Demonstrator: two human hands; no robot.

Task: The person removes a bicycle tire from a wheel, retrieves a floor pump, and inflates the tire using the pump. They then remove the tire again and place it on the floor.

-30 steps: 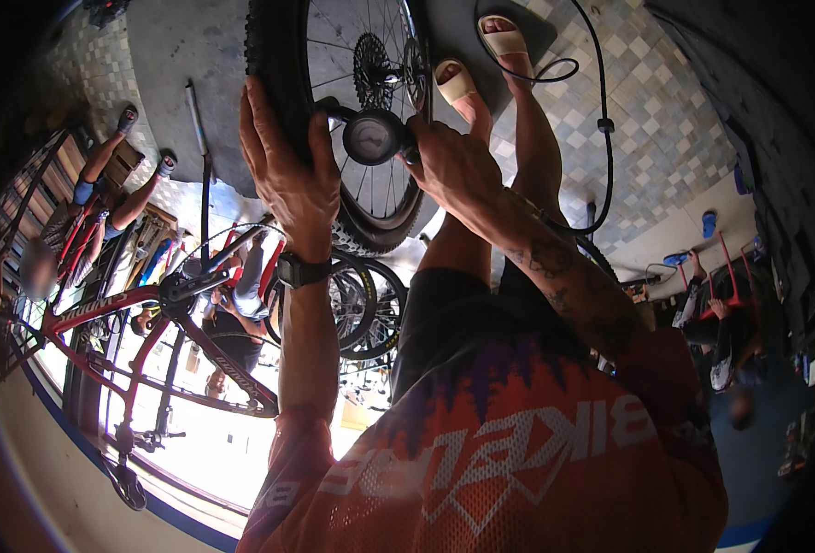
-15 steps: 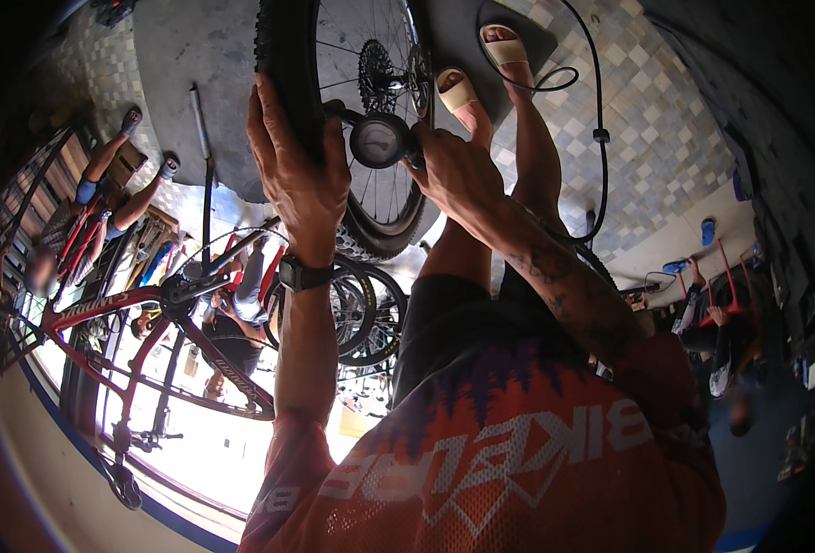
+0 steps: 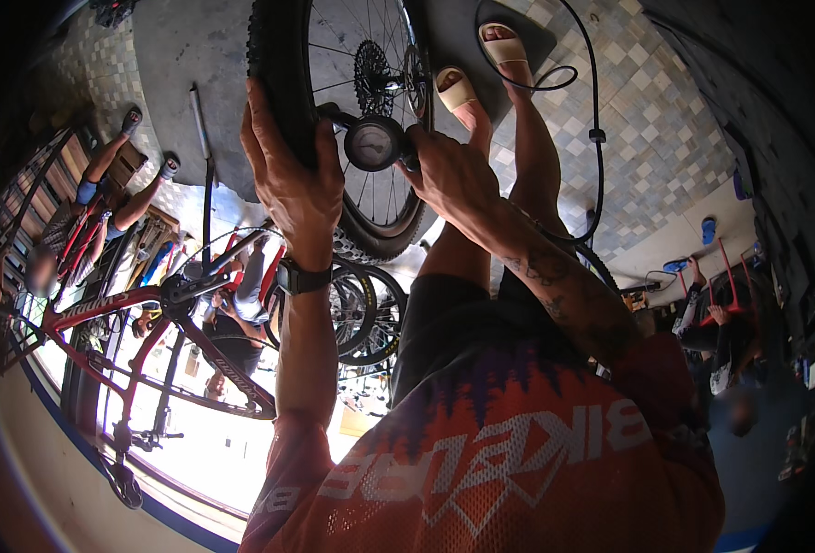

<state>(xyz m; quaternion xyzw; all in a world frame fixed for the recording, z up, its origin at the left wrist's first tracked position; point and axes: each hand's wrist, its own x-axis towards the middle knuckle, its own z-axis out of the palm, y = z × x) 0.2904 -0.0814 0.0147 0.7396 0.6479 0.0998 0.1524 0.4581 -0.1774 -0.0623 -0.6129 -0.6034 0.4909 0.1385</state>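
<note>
The left hand [image 3: 297, 189] spans the knobby bicycle tire [image 3: 280, 55], its thumb spread from its fingers. The right hand [image 3: 455, 175] pinches the side of a round pressure gauge [image 3: 372, 143] between both hands.

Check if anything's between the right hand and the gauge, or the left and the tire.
Nothing visible. The right hand holds the gauge at its right side; the left hand is directly on the tire.

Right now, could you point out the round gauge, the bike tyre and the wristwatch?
Round gauge [image 3: 373, 144]: head view, middle of its dial face.
Bike tyre [image 3: 279, 55]: head view, on its upper left stretch.
Wristwatch [image 3: 307, 277]: head view, on its black strap.
</note>
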